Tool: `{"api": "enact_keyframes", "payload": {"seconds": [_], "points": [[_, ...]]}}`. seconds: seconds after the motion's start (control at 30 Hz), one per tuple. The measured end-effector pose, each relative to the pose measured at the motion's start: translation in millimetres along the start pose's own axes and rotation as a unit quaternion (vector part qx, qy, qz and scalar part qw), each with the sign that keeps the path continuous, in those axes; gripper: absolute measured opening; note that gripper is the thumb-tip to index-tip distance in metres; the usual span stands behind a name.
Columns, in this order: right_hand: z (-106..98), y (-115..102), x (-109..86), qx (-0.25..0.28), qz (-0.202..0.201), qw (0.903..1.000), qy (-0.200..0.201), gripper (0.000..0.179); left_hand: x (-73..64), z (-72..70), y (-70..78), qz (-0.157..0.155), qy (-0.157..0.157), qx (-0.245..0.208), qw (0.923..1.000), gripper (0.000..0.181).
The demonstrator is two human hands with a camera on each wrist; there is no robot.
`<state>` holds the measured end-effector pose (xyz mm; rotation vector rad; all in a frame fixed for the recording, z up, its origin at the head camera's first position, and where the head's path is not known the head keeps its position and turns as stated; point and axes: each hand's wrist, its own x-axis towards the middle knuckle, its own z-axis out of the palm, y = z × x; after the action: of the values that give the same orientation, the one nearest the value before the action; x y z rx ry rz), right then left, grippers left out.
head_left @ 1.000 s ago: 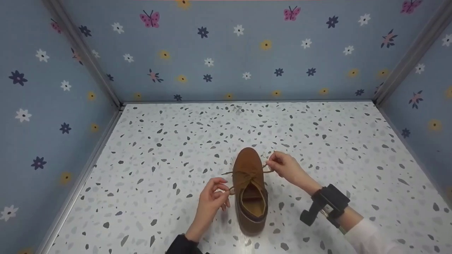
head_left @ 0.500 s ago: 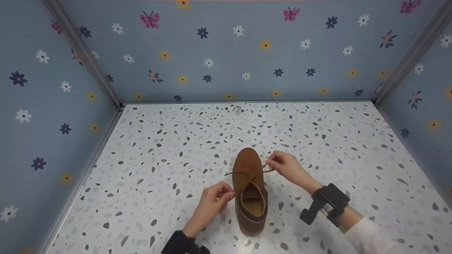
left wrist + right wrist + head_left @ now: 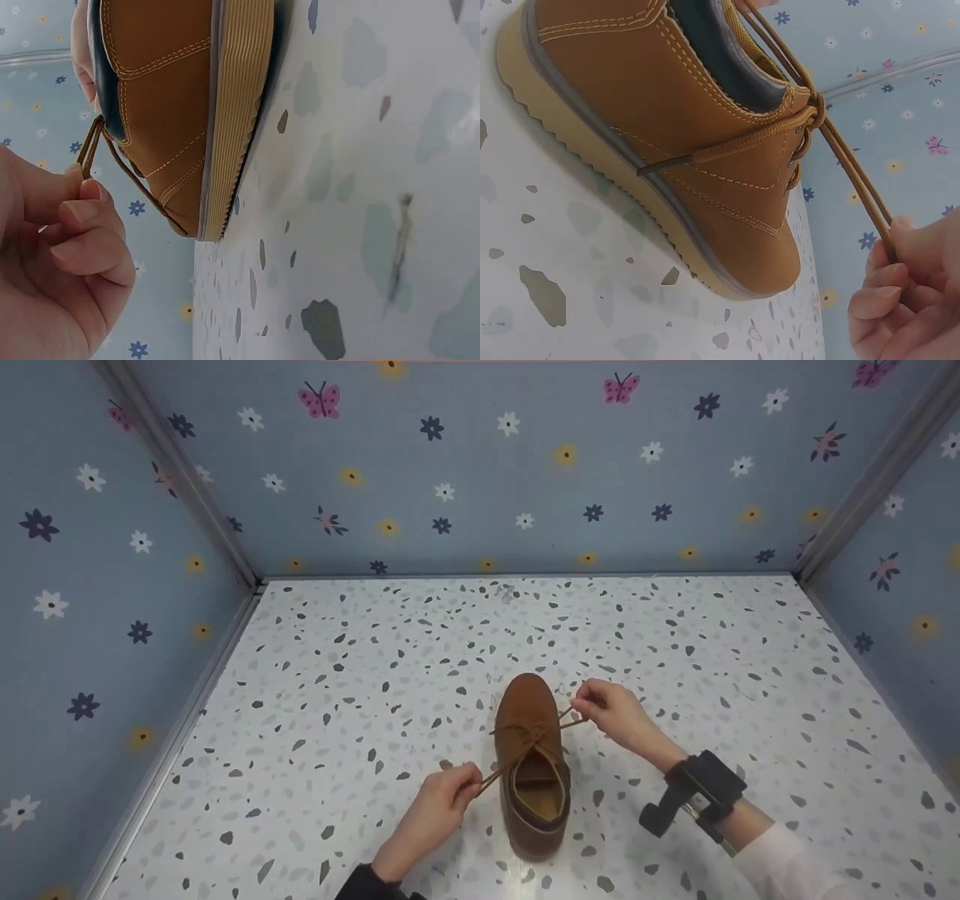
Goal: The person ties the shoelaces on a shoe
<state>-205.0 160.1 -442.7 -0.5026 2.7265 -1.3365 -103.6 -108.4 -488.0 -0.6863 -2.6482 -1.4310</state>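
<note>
A brown lace-up shoe (image 3: 527, 701) stands upright on its sole, toe pointing away from me. Its laces cross in a knot (image 3: 817, 111) over the throat, with a loop drawn out to either side. My left hand (image 3: 439, 806) pinches the left loop (image 3: 90, 150) between thumb and fingers, low beside the shoe's opening. On the other side, my right hand (image 3: 615, 716) pinches the right loop (image 3: 859, 187) near the toe end. Both loops look stretched straight. One loose lace end (image 3: 667, 163) hangs down the shoe's right side, and another (image 3: 154, 196) lies along its left side.
The shoe stands on a white speckled surface (image 3: 360, 660). Blue flower-patterned panels rise at the back (image 3: 480, 457), left (image 3: 82, 585) and right (image 3: 907, 577). A black wrist camera mount (image 3: 701, 791) is strapped to the right wrist.
My left hand first came up to the shoe's side, then drew back down and left, pulling its loop out long. My right hand shifted slightly right, stretching its loop. The shoe stayed put.
</note>
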Motion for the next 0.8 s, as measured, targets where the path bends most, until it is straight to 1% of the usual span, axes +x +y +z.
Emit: {"api": "enact_keyframes", "payload": {"seconds": [0.07,0.13,0.2,0.27,0.33,0.47,0.53,0.63,0.8], "points": [[0.0,-0.2,-0.5,-0.001,0.001,1.0000,0.007,0.009,-0.5,-1.5,1.6,0.011,0.000,0.026,0.9996,0.017],[-0.5,-0.1,-1.6,-0.002,0.002,0.9999,0.015,0.009,-1.5,-3.4,3.7,0.015,0.000,0.049,0.9987,0.018],[-1.0,-0.1,-2.7,-0.001,0.003,0.9998,0.019,0.009,-2.7,-5.4,5.5,0.015,-0.004,0.063,0.9979,0.019],[-1.9,0.2,-3.4,0.001,0.003,0.9998,0.022,0.009,-3.9,-7.3,7.2,0.018,-0.008,0.066,0.9976,0.019],[-1.7,0.8,-3.6,0.005,0.002,0.9997,0.024,0.010,-5.6,-8.8,7.7,0.029,-0.007,0.071,0.9970,0.018],[-1.9,1.7,-3.2,0.007,0.002,0.9996,0.026,0.010,-9.0,-9.7,6.5,0.059,0.011,0.081,0.9949,0.020],[-1.8,1.7,-2.9,0.004,0.004,0.9996,0.026,0.010,-10.1,-9.7,5.5,0.068,0.018,0.085,0.9939,0.020],[-1.0,2.3,-1.9,0.001,0.012,0.9995,0.031,0.010,-11.2,-10.5,4.7,0.072,0.019,0.089,0.9932,0.020],[-0.3,4.4,-0.2,0.004,0.022,0.9993,0.032,0.010,-11.8,-12.8,4.2,0.062,0.012,0.094,0.9936,0.021]]}}
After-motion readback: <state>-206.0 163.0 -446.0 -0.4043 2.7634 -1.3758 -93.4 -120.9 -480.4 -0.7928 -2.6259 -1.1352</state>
